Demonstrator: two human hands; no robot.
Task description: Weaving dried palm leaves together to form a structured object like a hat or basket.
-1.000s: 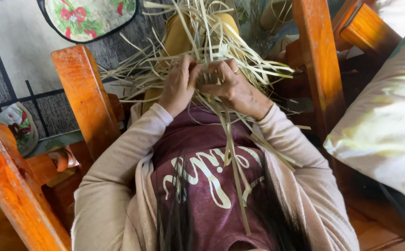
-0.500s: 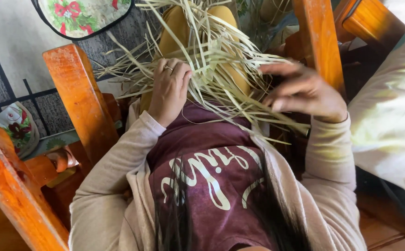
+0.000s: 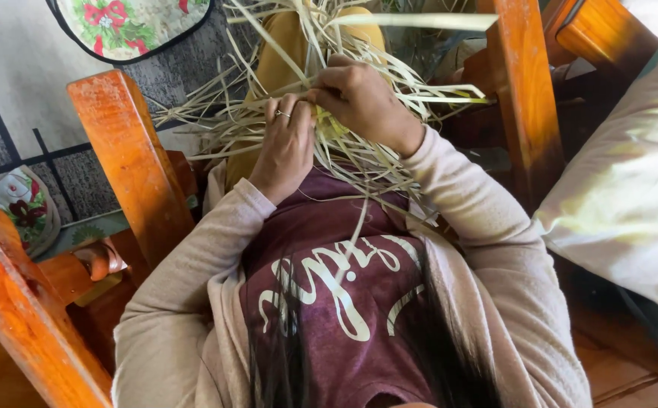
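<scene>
both hands pinching pale straw strips [image 3: 359,151] in lap, left hand [image 3: 285,147], right hand [image 3: 363,102]

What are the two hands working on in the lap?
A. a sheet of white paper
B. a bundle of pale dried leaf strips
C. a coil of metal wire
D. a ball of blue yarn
B: the left hand and the right hand meet over a splayed bundle of pale straw-coloured strips, pinching them at the middle.
</scene>
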